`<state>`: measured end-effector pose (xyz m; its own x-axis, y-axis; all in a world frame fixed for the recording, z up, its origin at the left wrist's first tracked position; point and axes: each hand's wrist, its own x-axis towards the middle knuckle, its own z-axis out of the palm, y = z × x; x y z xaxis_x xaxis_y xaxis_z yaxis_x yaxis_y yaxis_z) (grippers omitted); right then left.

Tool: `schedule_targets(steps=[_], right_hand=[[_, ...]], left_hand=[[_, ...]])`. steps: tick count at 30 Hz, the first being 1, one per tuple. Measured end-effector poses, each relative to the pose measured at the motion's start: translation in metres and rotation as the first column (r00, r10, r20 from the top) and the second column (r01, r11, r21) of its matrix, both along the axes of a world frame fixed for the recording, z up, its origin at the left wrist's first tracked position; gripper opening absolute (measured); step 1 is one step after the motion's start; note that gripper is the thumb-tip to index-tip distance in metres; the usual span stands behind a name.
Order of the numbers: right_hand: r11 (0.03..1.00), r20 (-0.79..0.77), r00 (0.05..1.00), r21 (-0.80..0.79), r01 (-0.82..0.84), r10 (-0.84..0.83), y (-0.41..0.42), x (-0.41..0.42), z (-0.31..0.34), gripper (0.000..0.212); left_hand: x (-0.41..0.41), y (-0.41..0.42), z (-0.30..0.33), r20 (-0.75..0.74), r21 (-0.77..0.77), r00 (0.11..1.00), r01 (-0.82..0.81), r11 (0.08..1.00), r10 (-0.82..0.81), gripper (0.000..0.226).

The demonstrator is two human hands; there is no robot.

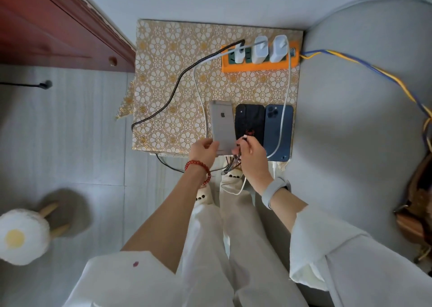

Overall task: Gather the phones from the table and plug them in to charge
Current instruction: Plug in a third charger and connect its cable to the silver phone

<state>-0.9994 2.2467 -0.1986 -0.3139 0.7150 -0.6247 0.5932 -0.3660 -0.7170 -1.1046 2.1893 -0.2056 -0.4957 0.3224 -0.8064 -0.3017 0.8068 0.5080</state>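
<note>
Silver phone (pixel 222 126) sits face down at the worktop's (pixel 163 72) near edge, left of the black phone (pixel 249 123) and blue phone (pixel 278 131), ports toward the person for easy plugging. Left hand (pixel 203 151) pins its near corner steady. Right hand (pixel 251 153) pinches a plug (pixel 245 137), spare cables bunched below. The orange strip (pixel 259 65) lies far right, chargers seated.
</note>
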Motion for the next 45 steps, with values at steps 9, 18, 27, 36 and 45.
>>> schedule_targets(steps=[9, 18, 27, 36, 45], right_hand=[[0.903, -0.087, 0.982, -0.412, 0.119, -0.169, -0.034, 0.003, 0.029, 0.03], [0.839, -0.077, 0.96, -0.509, 0.196, -0.27, -0.028, -0.016, 0.028, 0.03], [0.857, -0.059, 0.974, -0.489, 0.165, -0.221, -0.024, -0.013, 0.028, 0.018], [0.81, -0.046, 0.963, -0.552, 0.198, -0.267, -0.02, -0.014, 0.035, 0.026], [0.739, 0.034, 0.973, -0.645, 0.195, -0.227, -0.011, -0.02, 0.046, 0.015]], left_hand=[[-0.028, 0.004, 0.013, 0.169, 0.059, 0.976, -0.151, 0.987, 0.139, 0.02], [-0.022, 0.004, 0.013, 0.093, 0.047, 0.993, -0.083, 0.995, 0.078, 0.021], [-0.022, 0.005, 0.013, 0.098, 0.02, 0.994, -0.057, 0.998, 0.055, 0.019], [-0.022, 0.005, 0.012, 0.119, 0.017, 0.991, -0.059, 0.998, 0.056, 0.023], [-0.029, -0.001, 0.01, 0.09, 0.029, 0.987, 0.131, 0.991, -0.133, 0.021]])
